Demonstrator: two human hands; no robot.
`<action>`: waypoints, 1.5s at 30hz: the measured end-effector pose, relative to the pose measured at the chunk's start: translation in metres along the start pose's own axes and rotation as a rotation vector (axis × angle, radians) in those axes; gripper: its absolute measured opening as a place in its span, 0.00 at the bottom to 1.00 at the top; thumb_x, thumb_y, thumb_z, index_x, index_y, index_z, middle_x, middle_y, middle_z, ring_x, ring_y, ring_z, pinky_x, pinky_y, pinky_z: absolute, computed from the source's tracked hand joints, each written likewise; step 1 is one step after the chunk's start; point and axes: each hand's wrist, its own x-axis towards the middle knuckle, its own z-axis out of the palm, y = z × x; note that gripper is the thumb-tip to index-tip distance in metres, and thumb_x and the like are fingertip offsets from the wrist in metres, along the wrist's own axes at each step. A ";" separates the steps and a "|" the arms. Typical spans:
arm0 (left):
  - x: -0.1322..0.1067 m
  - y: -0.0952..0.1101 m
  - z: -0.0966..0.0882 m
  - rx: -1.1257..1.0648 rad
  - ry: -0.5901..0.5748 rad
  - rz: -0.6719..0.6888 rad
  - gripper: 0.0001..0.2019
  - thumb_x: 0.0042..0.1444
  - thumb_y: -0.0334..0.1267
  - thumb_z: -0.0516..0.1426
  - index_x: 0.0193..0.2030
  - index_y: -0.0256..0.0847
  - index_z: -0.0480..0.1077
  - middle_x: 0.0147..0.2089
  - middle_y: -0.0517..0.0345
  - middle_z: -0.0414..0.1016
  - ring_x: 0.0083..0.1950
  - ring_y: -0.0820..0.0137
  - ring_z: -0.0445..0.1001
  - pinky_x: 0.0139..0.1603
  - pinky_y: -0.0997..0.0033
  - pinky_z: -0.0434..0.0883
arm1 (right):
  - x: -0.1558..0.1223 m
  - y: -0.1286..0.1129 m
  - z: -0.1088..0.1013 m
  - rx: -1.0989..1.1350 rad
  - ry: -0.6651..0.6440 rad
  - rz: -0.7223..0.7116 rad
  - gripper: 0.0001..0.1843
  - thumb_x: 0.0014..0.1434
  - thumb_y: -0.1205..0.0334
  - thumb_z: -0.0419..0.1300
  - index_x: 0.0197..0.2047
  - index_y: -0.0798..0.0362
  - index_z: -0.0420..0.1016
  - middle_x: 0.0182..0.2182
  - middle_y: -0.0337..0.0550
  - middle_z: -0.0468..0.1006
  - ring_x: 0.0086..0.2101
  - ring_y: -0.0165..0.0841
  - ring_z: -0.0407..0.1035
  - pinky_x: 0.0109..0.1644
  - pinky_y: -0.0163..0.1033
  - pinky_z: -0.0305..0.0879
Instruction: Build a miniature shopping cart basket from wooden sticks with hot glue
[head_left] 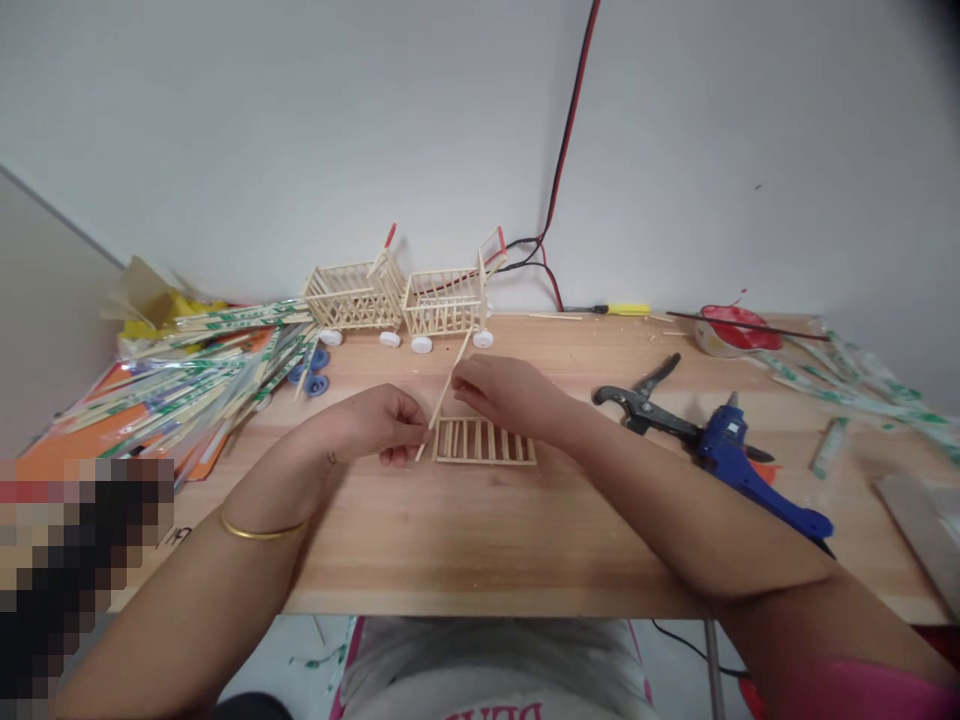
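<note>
A thin wooden stick [444, 396] slants between my two hands. My left hand [379, 425] pinches it near its lower end, thumb and fingers closed. Farther up, my right hand [499, 388] has its fingers curled in and closed against the same stick. Below my right hand, a small ladder-like panel of glued sticks [487, 462] lies flat on the wooden table [480, 540], its upper right part hidden by that hand. Just behind my hands stand two little carts made of sticks, a left cart [352, 298] and a right cart [444, 303], both with white wheels and red-tipped handles.
Left lies a heap of chopsticks in wrappers [225, 375], beside blue wheels [316, 384]. Right are pliers [637, 405], a blue glue gun [750, 475], a red bowl [739, 330] and torn wrappers [862, 380]. A yellow marker [626, 310] and cables [559, 180] are along the wall.
</note>
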 end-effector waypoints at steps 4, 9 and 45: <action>0.001 -0.001 -0.001 0.015 0.057 -0.015 0.10 0.48 0.41 0.57 0.25 0.35 0.71 0.20 0.60 0.71 0.22 0.77 0.67 0.24 0.79 0.66 | -0.008 -0.003 -0.010 -0.101 -0.262 0.137 0.14 0.64 0.60 0.48 0.37 0.55 0.72 0.38 0.49 0.78 0.38 0.39 0.71 0.36 0.38 0.58; 0.004 0.000 0.003 -0.014 0.100 0.013 0.11 0.48 0.43 0.58 0.25 0.35 0.71 0.21 0.60 0.71 0.23 0.75 0.68 0.25 0.77 0.67 | -0.012 -0.010 -0.017 -0.143 -0.344 0.158 0.17 0.65 0.59 0.45 0.39 0.55 0.74 0.42 0.51 0.79 0.41 0.42 0.72 0.39 0.39 0.61; -0.008 0.005 0.005 0.154 -0.008 0.011 0.07 0.46 0.37 0.54 0.28 0.38 0.73 0.21 0.61 0.71 0.23 0.73 0.70 0.25 0.77 0.65 | -0.002 -0.001 0.011 0.148 -0.077 -0.362 0.11 0.64 0.66 0.51 0.38 0.53 0.75 0.38 0.46 0.73 0.37 0.33 0.65 0.40 0.37 0.57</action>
